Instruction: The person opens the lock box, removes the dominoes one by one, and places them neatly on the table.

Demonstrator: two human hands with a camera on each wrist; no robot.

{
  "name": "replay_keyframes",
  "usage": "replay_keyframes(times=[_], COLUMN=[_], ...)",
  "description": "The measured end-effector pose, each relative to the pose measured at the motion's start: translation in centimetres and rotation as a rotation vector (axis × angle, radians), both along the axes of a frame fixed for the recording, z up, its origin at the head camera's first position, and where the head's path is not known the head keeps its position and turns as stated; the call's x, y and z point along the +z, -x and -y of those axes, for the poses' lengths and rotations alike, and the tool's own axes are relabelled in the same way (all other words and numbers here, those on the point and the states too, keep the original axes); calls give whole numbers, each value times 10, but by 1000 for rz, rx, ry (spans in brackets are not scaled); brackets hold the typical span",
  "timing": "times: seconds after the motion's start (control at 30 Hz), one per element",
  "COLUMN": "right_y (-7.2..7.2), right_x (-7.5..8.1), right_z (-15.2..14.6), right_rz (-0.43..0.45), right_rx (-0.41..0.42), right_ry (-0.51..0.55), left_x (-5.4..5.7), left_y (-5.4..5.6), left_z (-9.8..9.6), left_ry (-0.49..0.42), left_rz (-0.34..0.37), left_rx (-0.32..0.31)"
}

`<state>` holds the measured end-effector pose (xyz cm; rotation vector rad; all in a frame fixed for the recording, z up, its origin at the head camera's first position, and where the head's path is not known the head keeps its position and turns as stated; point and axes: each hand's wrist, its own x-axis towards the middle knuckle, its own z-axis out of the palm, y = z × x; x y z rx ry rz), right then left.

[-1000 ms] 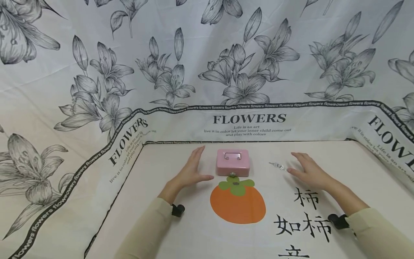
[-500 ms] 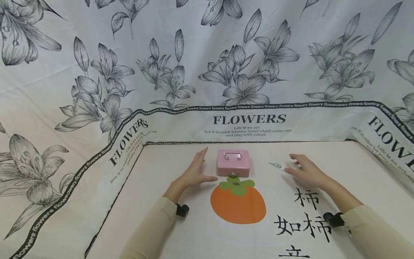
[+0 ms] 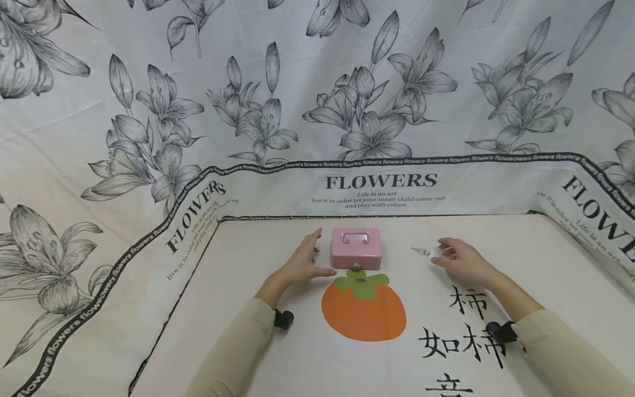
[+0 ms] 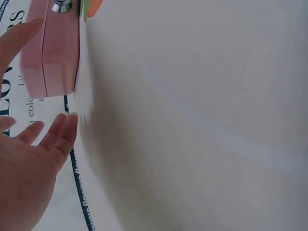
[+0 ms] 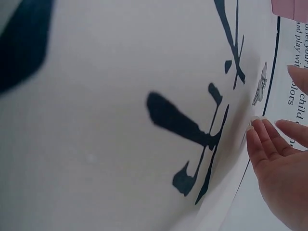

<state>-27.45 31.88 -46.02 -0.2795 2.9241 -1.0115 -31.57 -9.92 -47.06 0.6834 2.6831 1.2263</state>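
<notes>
A small pink cash box (image 3: 356, 249) with a metal handle on its lid and a round lock in front sits on the table. Just left of it is my left hand (image 3: 300, 263), thumb and fingers spread near its side; in the left wrist view the fingers (image 4: 60, 139) stand apart from the box (image 4: 57, 53). To the right of the box lies a small shiny silver thing with a narrow tip, like a key (image 3: 423, 252). My right hand (image 3: 463, 262) hovers right beside it, fingers loosely bent and holding nothing; the key-like thing (image 5: 260, 86) lies beyond the fingertips in the right wrist view.
The white table cover (image 3: 278, 364) carries a printed orange persimmon (image 3: 364, 314) and black written characters (image 3: 439, 344). A flower-print curtain (image 3: 317, 132) rises behind and along both sides. Each wrist wears a black camera (image 3: 284, 319).
My left hand has moved slightly right, closer to the box. My right hand has shifted left toward the silver key-like thing, its fingers bending a little more. The box has stayed put.
</notes>
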Motion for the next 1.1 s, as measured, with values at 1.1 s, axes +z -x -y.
replay_keyframes(times=[1.1], right_y=[24], right_x=[-3], right_z=[7], right_rz=[49], right_rx=[-13], right_ry=[-26], left_x=[-9], left_y=[19], left_z=[-23], left_ry=[-9], left_rz=[99], left_rx=[19])
